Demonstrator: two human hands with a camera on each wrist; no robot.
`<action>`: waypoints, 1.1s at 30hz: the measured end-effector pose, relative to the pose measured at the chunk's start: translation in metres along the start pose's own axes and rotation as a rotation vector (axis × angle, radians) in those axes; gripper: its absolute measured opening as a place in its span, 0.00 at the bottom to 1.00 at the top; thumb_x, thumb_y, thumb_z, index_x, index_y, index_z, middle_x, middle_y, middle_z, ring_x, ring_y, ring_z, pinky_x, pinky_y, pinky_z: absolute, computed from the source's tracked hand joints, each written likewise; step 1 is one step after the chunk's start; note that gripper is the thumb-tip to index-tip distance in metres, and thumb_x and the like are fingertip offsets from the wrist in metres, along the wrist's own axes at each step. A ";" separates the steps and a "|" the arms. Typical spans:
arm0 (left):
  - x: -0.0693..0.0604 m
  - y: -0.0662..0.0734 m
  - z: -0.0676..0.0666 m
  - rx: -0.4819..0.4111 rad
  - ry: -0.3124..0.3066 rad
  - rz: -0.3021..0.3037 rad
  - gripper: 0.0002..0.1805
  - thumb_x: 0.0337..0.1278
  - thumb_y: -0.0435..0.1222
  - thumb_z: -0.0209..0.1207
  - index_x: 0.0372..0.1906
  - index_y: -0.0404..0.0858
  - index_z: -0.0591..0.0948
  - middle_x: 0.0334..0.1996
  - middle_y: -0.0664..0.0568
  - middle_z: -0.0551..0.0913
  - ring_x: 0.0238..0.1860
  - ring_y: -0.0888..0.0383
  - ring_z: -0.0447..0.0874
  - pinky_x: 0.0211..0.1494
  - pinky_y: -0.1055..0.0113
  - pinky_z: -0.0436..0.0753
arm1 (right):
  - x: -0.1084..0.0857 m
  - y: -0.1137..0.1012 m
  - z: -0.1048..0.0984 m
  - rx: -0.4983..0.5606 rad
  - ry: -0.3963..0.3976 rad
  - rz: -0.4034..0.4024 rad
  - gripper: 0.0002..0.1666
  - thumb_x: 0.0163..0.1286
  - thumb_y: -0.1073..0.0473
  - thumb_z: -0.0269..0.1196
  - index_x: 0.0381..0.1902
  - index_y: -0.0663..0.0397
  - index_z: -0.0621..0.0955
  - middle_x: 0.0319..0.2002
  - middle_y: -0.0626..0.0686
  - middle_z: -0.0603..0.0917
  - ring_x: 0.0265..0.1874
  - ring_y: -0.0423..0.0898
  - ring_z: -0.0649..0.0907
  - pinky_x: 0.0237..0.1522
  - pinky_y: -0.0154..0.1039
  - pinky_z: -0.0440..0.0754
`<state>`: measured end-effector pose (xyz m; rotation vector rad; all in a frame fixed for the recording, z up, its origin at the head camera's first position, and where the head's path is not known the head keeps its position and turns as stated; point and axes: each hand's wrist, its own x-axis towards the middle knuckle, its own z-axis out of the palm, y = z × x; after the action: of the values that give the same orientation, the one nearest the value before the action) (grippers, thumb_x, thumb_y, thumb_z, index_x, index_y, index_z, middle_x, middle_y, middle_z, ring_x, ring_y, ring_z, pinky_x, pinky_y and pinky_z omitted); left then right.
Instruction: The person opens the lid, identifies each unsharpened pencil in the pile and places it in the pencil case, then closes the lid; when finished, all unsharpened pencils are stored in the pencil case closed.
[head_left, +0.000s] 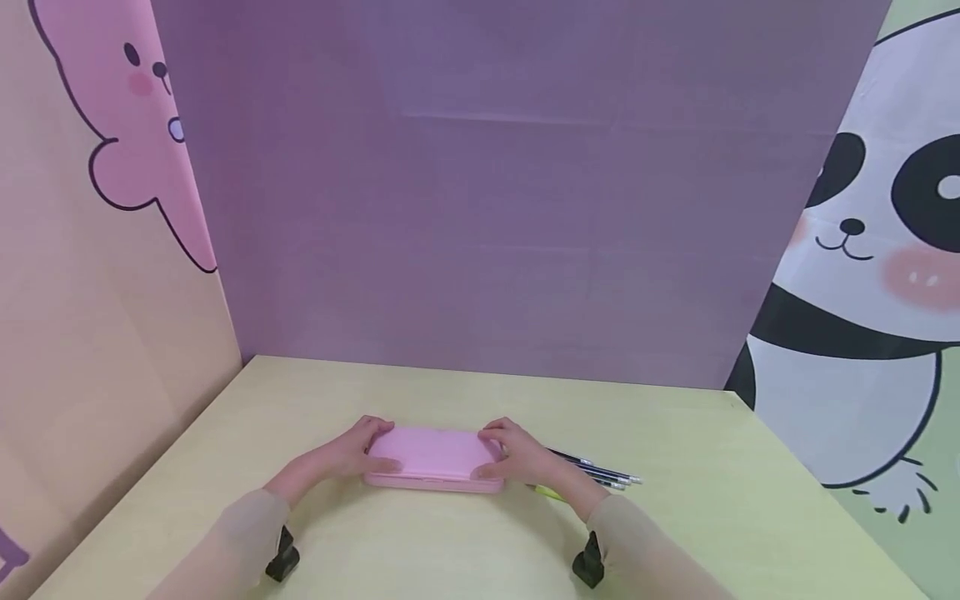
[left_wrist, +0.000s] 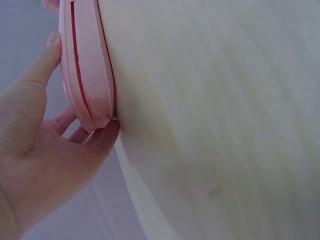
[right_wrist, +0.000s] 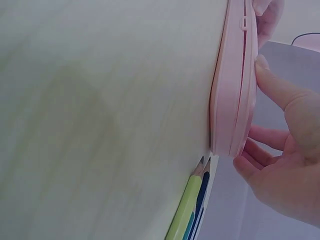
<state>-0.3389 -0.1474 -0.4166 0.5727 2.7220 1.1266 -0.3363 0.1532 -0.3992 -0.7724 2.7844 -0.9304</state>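
A pink pencil case [head_left: 437, 454] lies flat on the table, with its lid on top and a thin dark red gap along the side seam. At its left end my left hand [head_left: 352, 450] grips it, thumb on the lid and fingers around the end, as the left wrist view shows at the hand [left_wrist: 55, 125]. The right end is held the same way by my right hand [head_left: 525, 458], thumb on the lid's edge. Just beyond the right hand lie several dark pencils [head_left: 600, 473] and a yellow-green pencil [right_wrist: 185, 205], partly hidden behind the right forearm in the head view.
The pale wooden table [head_left: 420, 550] ends at a purple backdrop [head_left: 487, 208]. A wall with a pink cartoon figure [head_left: 127, 125] stands on the left, one with a panda [head_left: 862, 292] on the right. Black wrist devices [head_left: 282, 557] sit at both cuffs.
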 end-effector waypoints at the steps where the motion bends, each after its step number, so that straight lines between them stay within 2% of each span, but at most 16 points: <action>1: 0.000 0.000 0.000 -0.002 0.001 -0.001 0.41 0.48 0.44 0.68 0.65 0.30 0.64 0.60 0.40 0.65 0.63 0.42 0.64 0.68 0.47 0.63 | 0.001 0.001 0.001 0.005 0.000 -0.001 0.40 0.54 0.51 0.72 0.60 0.67 0.72 0.60 0.61 0.69 0.59 0.57 0.70 0.62 0.53 0.69; 9: 0.001 -0.002 -0.001 -0.004 -0.015 0.001 0.43 0.49 0.45 0.67 0.66 0.30 0.62 0.62 0.39 0.63 0.65 0.41 0.61 0.70 0.46 0.60 | 0.003 0.007 0.005 0.016 0.011 0.000 0.42 0.53 0.51 0.72 0.61 0.66 0.72 0.61 0.60 0.68 0.60 0.56 0.70 0.62 0.52 0.69; 18: 0.000 -0.002 -0.001 0.016 -0.036 0.045 0.42 0.51 0.46 0.66 0.66 0.29 0.62 0.64 0.37 0.62 0.66 0.40 0.60 0.70 0.46 0.59 | 0.001 0.007 0.000 -0.022 -0.005 -0.015 0.42 0.52 0.48 0.72 0.60 0.63 0.73 0.61 0.60 0.70 0.61 0.58 0.70 0.62 0.54 0.70; 28: 0.006 -0.004 0.002 0.069 -0.033 0.062 0.44 0.54 0.50 0.63 0.69 0.32 0.60 0.70 0.37 0.56 0.70 0.38 0.53 0.71 0.44 0.55 | 0.000 0.009 -0.003 -0.035 0.031 0.005 0.41 0.52 0.48 0.72 0.60 0.62 0.74 0.61 0.59 0.71 0.61 0.58 0.70 0.62 0.54 0.70; 33: 0.005 -0.004 0.003 0.075 -0.024 0.058 0.44 0.53 0.50 0.63 0.69 0.33 0.60 0.70 0.37 0.57 0.70 0.38 0.54 0.71 0.44 0.55 | -0.001 0.008 -0.003 -0.044 0.023 0.015 0.41 0.52 0.48 0.72 0.60 0.62 0.74 0.61 0.60 0.71 0.61 0.58 0.70 0.63 0.54 0.69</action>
<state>-0.3436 -0.1460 -0.4217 0.6747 2.7540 1.0265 -0.3400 0.1605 -0.4010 -0.7498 2.8356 -0.8836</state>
